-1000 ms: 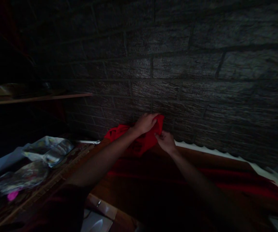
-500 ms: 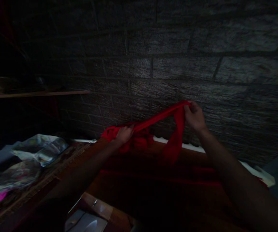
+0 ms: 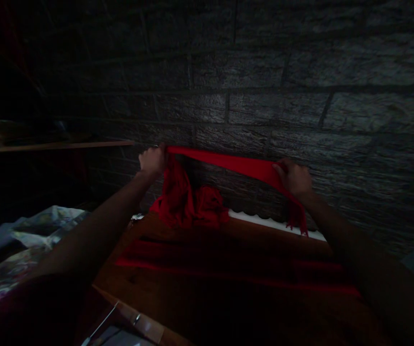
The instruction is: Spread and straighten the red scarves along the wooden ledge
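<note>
A strip of red fabric (image 3: 228, 162) is stretched between my two hands above the back of the wooden table, in front of the wall. My left hand (image 3: 152, 161) is closed on its left end, and the fabric drops from there into a crumpled red heap (image 3: 201, 209). Near the other end, my right hand (image 3: 295, 180) pinches the strip with thumb and fingers. A short ragged tail hangs below the right hand. On the table in front lies a long flat red strip (image 3: 207, 266), dim in the shadow.
The brown wooden table (image 3: 149, 300) meets a white edging (image 3: 253, 221) along the block wall (image 3: 250, 110). Clear plastic bags (image 3: 44, 226) lie at the left, below a wooden shelf (image 3: 95, 145). A drawer-like wooden part with metal fittings (image 3: 137, 319) shows at the lower front.
My left hand has risen and moved left, lifting fabric off the heap. My right hand has lowered slightly, and the strip between the hands now runs nearly level and spread wider.
</note>
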Tool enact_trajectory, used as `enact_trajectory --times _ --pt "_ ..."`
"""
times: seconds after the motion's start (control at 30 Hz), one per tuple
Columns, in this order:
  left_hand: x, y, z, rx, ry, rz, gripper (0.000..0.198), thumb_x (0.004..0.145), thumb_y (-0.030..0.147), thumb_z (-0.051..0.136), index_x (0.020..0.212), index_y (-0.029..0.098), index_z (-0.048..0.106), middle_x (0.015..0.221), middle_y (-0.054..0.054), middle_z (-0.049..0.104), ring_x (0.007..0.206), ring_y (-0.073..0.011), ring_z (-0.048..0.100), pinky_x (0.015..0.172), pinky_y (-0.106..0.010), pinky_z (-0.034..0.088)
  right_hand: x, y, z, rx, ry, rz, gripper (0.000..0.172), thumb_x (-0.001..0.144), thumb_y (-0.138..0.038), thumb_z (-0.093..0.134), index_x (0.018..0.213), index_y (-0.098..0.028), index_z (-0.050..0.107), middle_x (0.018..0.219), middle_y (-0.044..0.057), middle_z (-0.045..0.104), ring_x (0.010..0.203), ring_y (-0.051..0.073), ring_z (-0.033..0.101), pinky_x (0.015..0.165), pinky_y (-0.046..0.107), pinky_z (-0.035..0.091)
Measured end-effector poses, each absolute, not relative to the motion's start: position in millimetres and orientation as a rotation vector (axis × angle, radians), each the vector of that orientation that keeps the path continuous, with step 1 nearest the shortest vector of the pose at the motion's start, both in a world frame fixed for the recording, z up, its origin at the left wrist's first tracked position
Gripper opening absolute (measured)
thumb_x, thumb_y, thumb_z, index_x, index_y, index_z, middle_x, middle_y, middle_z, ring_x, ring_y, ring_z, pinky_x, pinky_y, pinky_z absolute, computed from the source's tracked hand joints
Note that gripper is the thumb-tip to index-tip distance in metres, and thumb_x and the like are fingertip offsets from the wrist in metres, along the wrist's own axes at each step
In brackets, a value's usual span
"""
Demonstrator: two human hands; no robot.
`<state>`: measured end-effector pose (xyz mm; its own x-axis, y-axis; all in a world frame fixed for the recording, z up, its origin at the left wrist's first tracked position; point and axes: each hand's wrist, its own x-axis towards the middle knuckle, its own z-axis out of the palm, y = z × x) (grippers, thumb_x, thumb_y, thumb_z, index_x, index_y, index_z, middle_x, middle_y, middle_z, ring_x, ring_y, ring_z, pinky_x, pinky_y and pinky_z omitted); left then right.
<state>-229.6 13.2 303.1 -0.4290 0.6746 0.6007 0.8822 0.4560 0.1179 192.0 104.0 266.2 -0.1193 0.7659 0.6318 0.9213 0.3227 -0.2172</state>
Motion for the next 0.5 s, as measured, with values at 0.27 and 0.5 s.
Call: enact_trajectory --times 0.27,0.5 --pt "-230.9 31.2 406.4 -1.701 -1.748 -1.488 0.027 0.092 0.023 0.057 0.114 0.008 0.06 0.095 -0.004 0.065 0.081 -0.0102 0.057 0.078 -0.027 0.048 195.8 143.0 257.9 -1.566 -1.934 -0.144 0.038 0.105 -0.043 0.045 0.126 -0.018 0.065 0.113 0.014 0.073 0.092 0.026 0.069 0.073 0.031 0.042" --pt "-247.5 38.4 289.5 -2.461 -2.373 -0.621 0.058 0.07 0.069 0.071 0.086 0.014 0.073 0.075 -0.002 0.068 0.069 -0.0169 0.059 0.058 -0.023 0.042 267.4 151.8 232.2 -1.869 -1.868 -0.129 0.044 0.105 -0.048 0.043 0.133 -0.019 0.061 0.12 0.019 0.07 0.099 0.029 0.068 0.074 0.035 0.039"
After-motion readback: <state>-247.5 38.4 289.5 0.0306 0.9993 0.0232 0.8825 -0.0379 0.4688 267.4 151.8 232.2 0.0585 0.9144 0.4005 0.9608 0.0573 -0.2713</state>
